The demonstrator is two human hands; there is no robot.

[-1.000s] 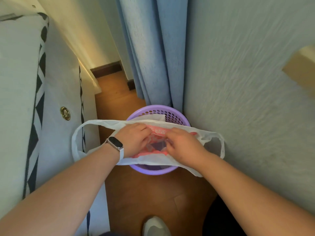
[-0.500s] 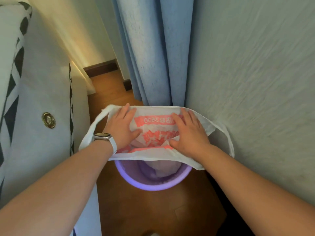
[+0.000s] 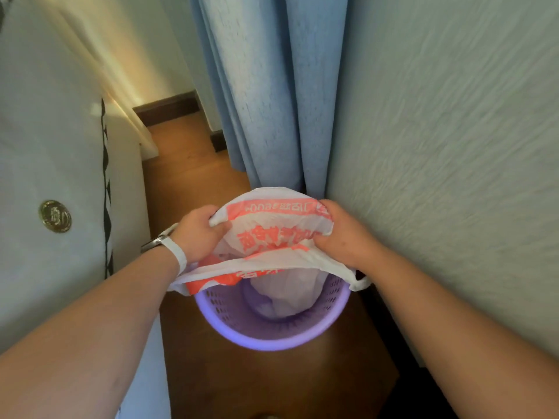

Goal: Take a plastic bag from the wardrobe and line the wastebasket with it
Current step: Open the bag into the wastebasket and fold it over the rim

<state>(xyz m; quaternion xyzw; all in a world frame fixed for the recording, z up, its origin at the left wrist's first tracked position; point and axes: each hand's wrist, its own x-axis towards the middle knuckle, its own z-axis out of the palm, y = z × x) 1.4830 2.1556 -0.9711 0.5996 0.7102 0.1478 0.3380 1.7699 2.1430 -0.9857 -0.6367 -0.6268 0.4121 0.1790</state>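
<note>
Both your hands are clamped on the plastic bag (image 3: 281,234): your left hand (image 3: 198,234) pinches the far-left part of its mouth and your right hand (image 3: 344,234) grips the far-right part, with the printed panel bunched between them. Half a second ago your palms lay flat on that panel; now the fingers have closed on the edge and pulled it out and down over the far rim of the wastebasket (image 3: 272,340). That far rim, against the curtain (image 3: 272,86), is now hidden under plastic, which suggests the back of the mouth is hooked over it, though you cannot confirm that from here.

The bottom of the bag hangs inside the basket and seems to reach the base. The near edge of the mouth is not yet seated: it stretches as a loose band across the opening between your wrists, and the near rim is bare purple. One handle loop dangles outside, on the right near the wall (image 3: 453,146).

So the lining looks about half done. The near edge probably needs drawing towards you and folding over the front rim. Thin plastic under tension may slip off the back.
</note>
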